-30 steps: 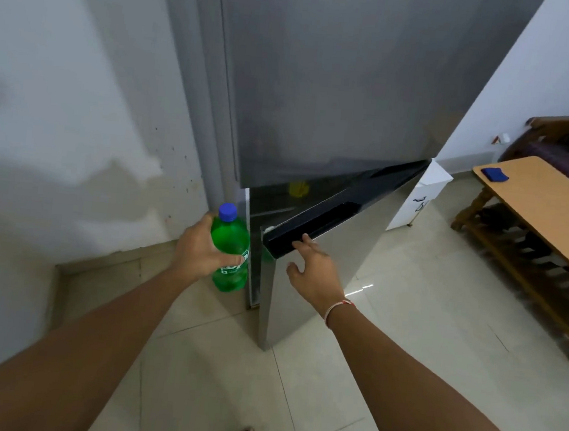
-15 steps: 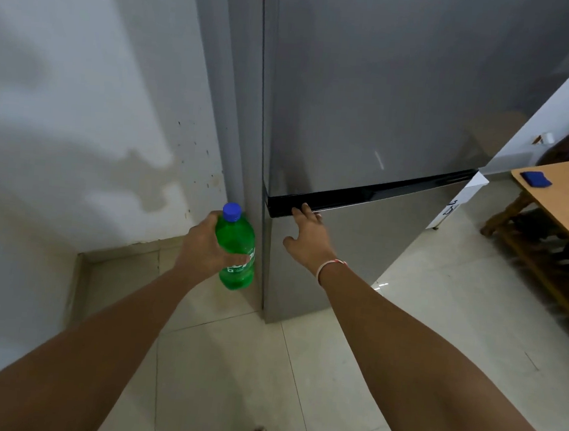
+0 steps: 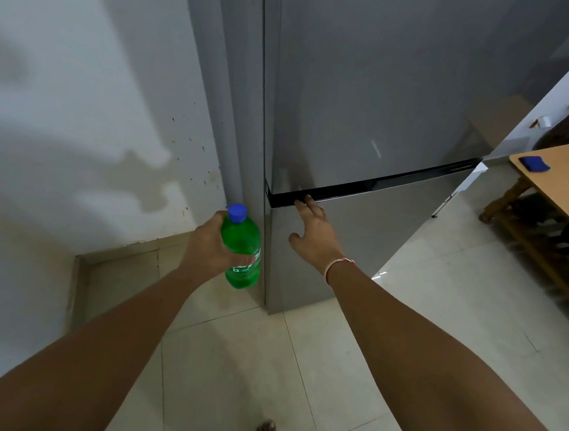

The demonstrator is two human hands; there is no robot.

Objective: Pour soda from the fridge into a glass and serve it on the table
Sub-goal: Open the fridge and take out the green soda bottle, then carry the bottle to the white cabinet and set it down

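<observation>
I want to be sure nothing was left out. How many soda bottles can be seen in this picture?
1. The green soda bottle with a blue cap is gripped in the left hand, left of the closed fridge. Others may be hidden inside the fridge.

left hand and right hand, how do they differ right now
The left hand is curled round the green plastic soda bottle with the blue cap, holding it upright beside the grey fridge; the right hand holds nothing. The right hand's fingers are straight, tips at the black handle strip of the lower door; the left touches no door. Only the right wrist wears a thread band. Both arms are bare.
</observation>
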